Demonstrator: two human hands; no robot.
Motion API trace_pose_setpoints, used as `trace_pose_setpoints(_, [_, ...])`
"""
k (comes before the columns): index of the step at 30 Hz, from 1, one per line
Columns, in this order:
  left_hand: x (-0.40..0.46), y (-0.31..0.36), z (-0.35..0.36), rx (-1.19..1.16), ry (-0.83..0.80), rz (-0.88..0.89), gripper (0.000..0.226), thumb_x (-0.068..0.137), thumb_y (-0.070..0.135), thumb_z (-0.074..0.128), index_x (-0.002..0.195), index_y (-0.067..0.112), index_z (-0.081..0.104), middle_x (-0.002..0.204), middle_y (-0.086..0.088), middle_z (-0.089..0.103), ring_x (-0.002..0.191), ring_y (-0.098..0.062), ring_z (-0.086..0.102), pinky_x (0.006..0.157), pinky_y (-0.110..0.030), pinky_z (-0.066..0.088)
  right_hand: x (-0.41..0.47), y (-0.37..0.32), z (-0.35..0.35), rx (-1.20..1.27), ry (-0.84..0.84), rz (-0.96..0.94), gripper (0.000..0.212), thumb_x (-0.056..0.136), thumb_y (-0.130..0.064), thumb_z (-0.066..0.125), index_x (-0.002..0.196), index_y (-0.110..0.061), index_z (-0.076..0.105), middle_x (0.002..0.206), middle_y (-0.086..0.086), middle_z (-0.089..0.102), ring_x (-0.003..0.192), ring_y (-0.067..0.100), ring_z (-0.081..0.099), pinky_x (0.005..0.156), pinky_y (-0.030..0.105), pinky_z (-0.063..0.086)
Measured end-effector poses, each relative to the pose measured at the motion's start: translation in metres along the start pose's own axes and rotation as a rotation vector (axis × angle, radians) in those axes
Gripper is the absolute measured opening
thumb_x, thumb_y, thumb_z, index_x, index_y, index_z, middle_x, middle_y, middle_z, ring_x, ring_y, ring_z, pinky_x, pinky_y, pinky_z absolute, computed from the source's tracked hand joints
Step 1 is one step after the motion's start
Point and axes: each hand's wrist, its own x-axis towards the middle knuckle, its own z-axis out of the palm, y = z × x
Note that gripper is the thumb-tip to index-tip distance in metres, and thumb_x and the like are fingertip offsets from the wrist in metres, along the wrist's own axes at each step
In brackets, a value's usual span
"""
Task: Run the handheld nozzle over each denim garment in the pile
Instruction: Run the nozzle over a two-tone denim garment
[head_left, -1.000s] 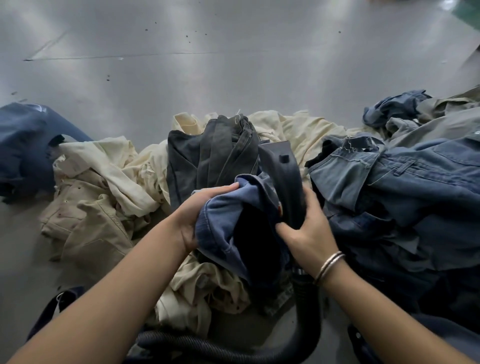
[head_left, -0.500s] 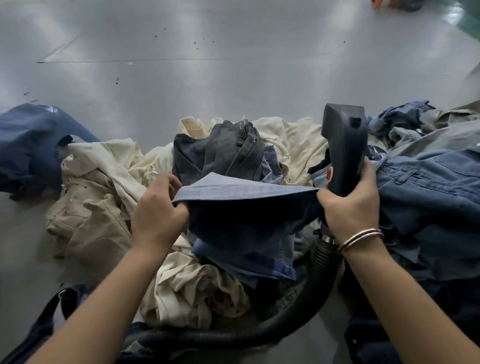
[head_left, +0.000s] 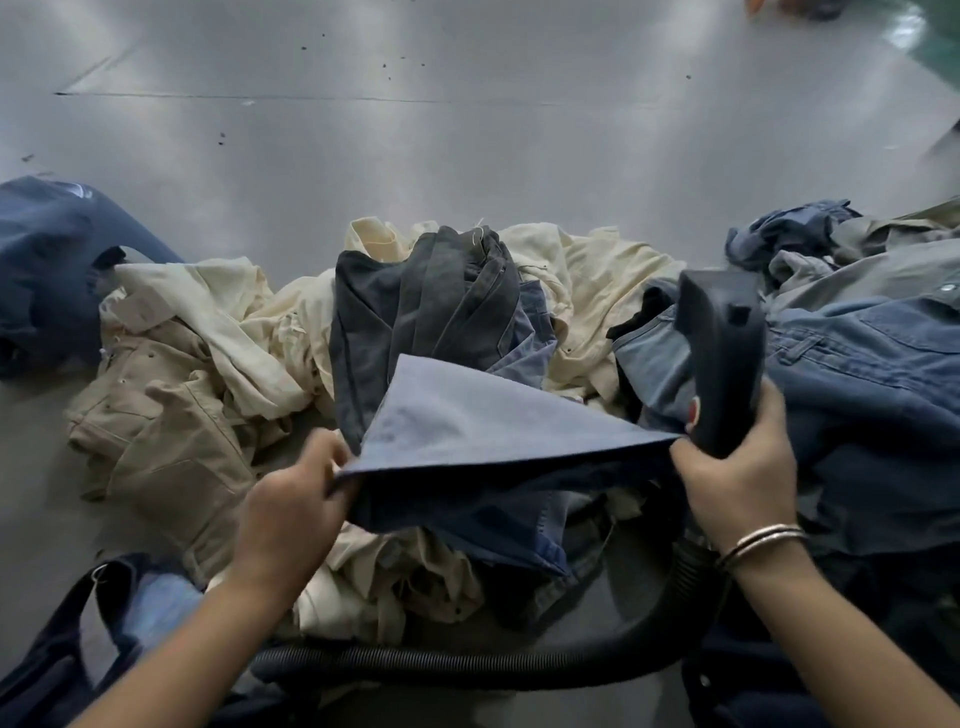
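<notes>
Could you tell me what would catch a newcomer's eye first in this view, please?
First, the blue denim garment stretched taut in the centre between the left hand and the right hand, which also holds the black handheld nozzle upright. Behind lies a heap of cream garments with a dark grey garment on top. A ribbed black hose curves along the floor nearest the person.
</notes>
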Motion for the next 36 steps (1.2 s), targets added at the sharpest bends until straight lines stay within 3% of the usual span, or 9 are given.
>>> trace_pose_setpoints(3, [-0.005,0.021,0.026,-0.592,0.409,-0.62,0.011,0.095,0.022,0.052,0.093,0.011,0.053,0.078,-0.011,0.06,0.078,-0.04,0.06,0.061,-0.034,0.038,-0.031,0.004,0.006,-0.067,-0.13,-0.112,0.081,0.067,0.009,0.071,0.139,-0.017,0.044,0.104,-0.002,0.06,0.093,0.008,0.055,0.079,-0.001,0.033])
trace_pose_setpoints(7, [-0.002,0.041,0.051,-1.505,0.042,-1.243,0.046,0.085,0.064,0.052,0.099,0.023,0.069,0.089,-0.003,0.074,0.076,-0.026,0.07,0.073,-0.04,0.057,-0.067,0.006,0.012,-0.061,-0.347,-0.266,0.096,0.064,0.011,0.07,0.142,-0.033,0.036,0.118,0.004,0.065,0.105,0.011,0.059,0.09,0.002,0.037])
trace_pose_setpoints(14, [-0.027,-0.018,0.035,-0.83,0.313,-0.946,0.029,0.089,0.001,0.049,0.063,0.013,0.049,0.065,-0.011,0.044,0.066,-0.022,0.043,0.052,-0.029,0.034,-0.053,0.011,0.002,-0.18,-0.194,-0.247,0.09,0.062,0.013,0.073,0.14,-0.02,0.041,0.102,0.012,0.066,0.086,0.024,0.061,0.074,0.006,0.034])
trace_pose_setpoints(17, [-0.03,-0.001,0.029,-1.079,0.173,-1.079,0.024,0.094,0.018,0.044,0.073,0.017,0.055,0.053,-0.005,0.052,0.044,-0.017,0.049,0.044,-0.021,0.04,-0.048,0.011,0.003,-0.144,-0.203,-0.134,0.082,0.066,0.012,0.071,0.138,-0.016,0.045,0.092,-0.004,0.06,0.079,0.002,0.053,0.068,0.003,0.032])
trace_pose_setpoints(20, [-0.015,0.02,0.021,-1.412,-0.151,-1.112,0.038,0.094,0.05,0.044,0.093,0.023,0.072,0.074,-0.001,0.073,0.063,-0.018,0.068,0.049,-0.03,0.053,-0.038,0.009,0.004,0.004,-0.237,-0.014,0.067,0.069,0.014,0.068,0.126,-0.016,0.05,0.09,-0.018,0.057,0.07,-0.021,0.053,0.066,-0.005,0.034])
trace_pose_setpoints(25, [0.001,0.022,0.016,-1.491,-0.022,-1.096,0.029,0.101,0.026,0.043,0.124,0.019,0.059,0.099,-0.006,0.07,0.08,-0.02,0.064,0.05,-0.028,0.054,-0.015,0.004,-0.001,0.27,-0.346,0.18,0.043,0.073,0.018,0.063,0.094,-0.019,0.055,0.082,0.001,0.06,0.065,0.001,0.057,0.06,0.01,0.049])
trace_pose_setpoints(29, [0.004,0.01,0.011,-1.128,-0.062,-0.839,0.038,0.095,0.004,0.037,0.102,0.03,0.064,0.114,-0.004,0.064,0.095,-0.02,0.059,0.061,-0.029,0.05,-0.006,-0.002,-0.005,0.402,-0.42,0.249,0.039,0.074,0.022,0.057,0.087,-0.015,0.055,0.071,-0.003,0.062,0.058,0.001,0.058,0.056,0.015,0.05])
trace_pose_setpoints(33, [0.0,0.01,0.008,-0.608,-0.434,-0.437,0.017,0.083,0.03,0.059,0.087,0.019,0.071,0.093,0.0,0.07,0.087,-0.011,0.061,0.072,-0.025,0.045,-0.003,-0.008,-0.008,0.453,-0.469,0.256,0.037,0.075,0.022,0.054,0.087,-0.013,0.055,0.063,-0.01,0.064,0.057,0.004,0.06,0.055,0.018,0.052])
trace_pose_setpoints(36, [0.0,0.011,-0.001,-0.675,-0.54,-0.547,0.036,0.08,0.045,0.066,0.093,0.012,0.074,0.088,0.0,0.075,0.086,-0.012,0.068,0.077,-0.027,0.048,0.002,-0.015,-0.011,0.459,-0.496,0.252,0.031,0.077,0.021,0.053,0.09,-0.008,0.054,0.066,-0.002,0.062,0.057,0.009,0.058,0.053,0.02,0.051])
